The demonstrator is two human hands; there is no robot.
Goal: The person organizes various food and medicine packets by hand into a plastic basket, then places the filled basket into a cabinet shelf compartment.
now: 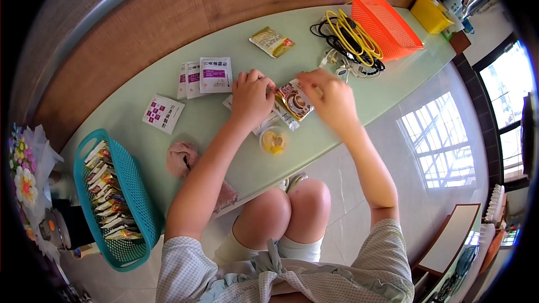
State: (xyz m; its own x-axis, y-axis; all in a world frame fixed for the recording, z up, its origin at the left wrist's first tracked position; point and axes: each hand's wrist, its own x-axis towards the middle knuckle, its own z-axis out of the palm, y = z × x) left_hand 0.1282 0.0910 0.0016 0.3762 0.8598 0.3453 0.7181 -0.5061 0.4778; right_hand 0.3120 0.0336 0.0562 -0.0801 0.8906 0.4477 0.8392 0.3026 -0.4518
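Note:
My right hand (325,98) is closed at the upper right of a brown and white coffee sachet (296,100). My left hand (252,98) has its fingers curled together at the sachet's left side; what lies between them is hidden. Beneath and beside my hands are other packets (269,120), partly covered. A small clear cup (274,140) with yellow pieces in it stands just below them. Left of my hands lie white and purple sachets (216,75), overlapping, and one separate white sachet (163,114). A gold packet (272,42) lies farther back.
A teal basket (143,191) full of sachets stands at the left end. An orange basket (387,25), coiled yellow and black cables (356,39) and a yellow basket (431,12) are at the back right. A pink fluffy item (182,158) lies by my left forearm on the table (331,129).

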